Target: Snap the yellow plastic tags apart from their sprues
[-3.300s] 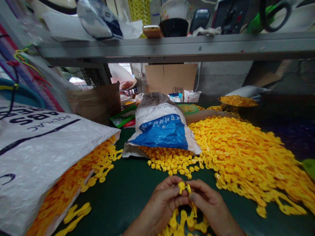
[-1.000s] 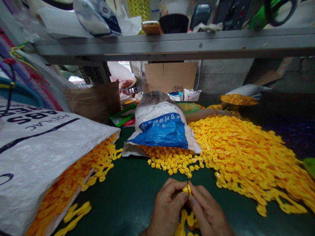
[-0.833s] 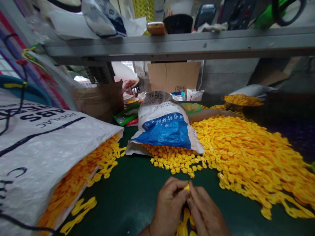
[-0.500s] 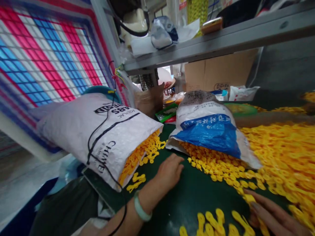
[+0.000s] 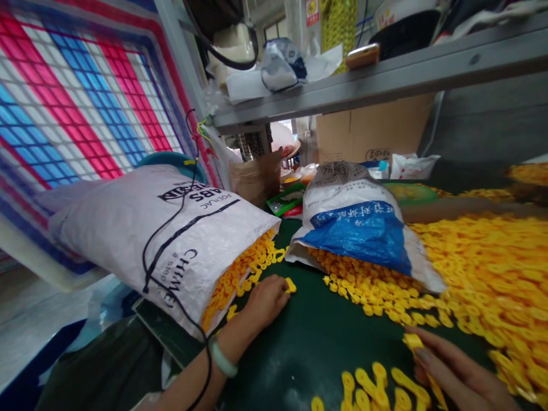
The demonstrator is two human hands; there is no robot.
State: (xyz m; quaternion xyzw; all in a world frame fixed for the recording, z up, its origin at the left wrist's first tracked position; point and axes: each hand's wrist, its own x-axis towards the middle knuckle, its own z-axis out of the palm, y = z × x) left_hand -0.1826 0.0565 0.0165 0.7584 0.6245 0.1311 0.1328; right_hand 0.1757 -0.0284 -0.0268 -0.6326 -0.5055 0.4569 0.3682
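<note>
My left hand (image 5: pixel 268 302) rests on the green mat (image 5: pixel 317 342) at the mouth of a white woven ABS resin sack (image 5: pixel 162 240), with its fingers curled. A small yellow plastic piece (image 5: pixel 291 285) lies at the fingertips, and I cannot tell if they grip it. Yellow pieces (image 5: pixel 244 274) spill from the sack just beyond that hand. At the lower right, my right hand (image 5: pixel 458 371) is shut on a yellow plastic strip (image 5: pixel 422 357). Larger yellow linked pieces (image 5: pixel 368 388) lie to the left of that hand.
A large heap of yellow pieces (image 5: pixel 483 274) fills the right side, beside a blue and white sack (image 5: pixel 355 231). A black cable (image 5: pixel 144 279) crosses the white sack. A metal shelf (image 5: pixel 342 97) runs overhead, and a striped net wall (image 5: pixel 85 103) stands at the left.
My hands have parted from their position together at the front. The left has moved out to the white sack's mouth, the right holds a strip at the lower right, and the view has swung left.
</note>
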